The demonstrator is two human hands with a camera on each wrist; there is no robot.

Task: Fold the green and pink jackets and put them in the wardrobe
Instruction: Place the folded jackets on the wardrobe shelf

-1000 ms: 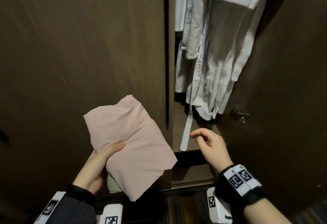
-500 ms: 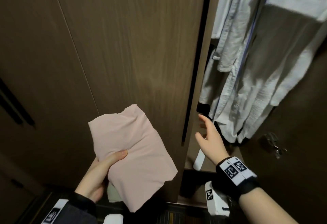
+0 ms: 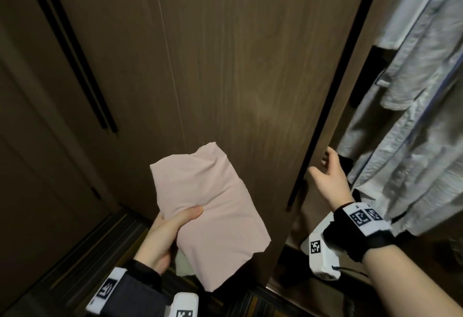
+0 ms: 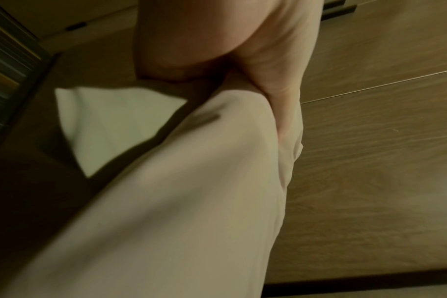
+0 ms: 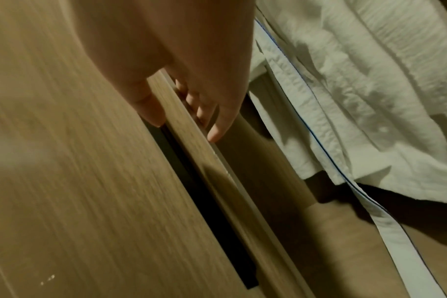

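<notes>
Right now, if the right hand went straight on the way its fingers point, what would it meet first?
Probably the wardrobe door edge: the right hand is open with fingers either side of it, contact unclear. The white robes hang further right.

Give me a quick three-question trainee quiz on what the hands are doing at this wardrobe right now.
1. True or false: the left hand holds the folded pink jacket.
2. Pick one: the right hand is at A) the edge of the wardrobe door, B) the jacket's collar, C) a drawer knob.
3. Fill in: the hanging garments inside are mostly ___ in colour.

Key: 1 true; 2 A; 3 white.
</notes>
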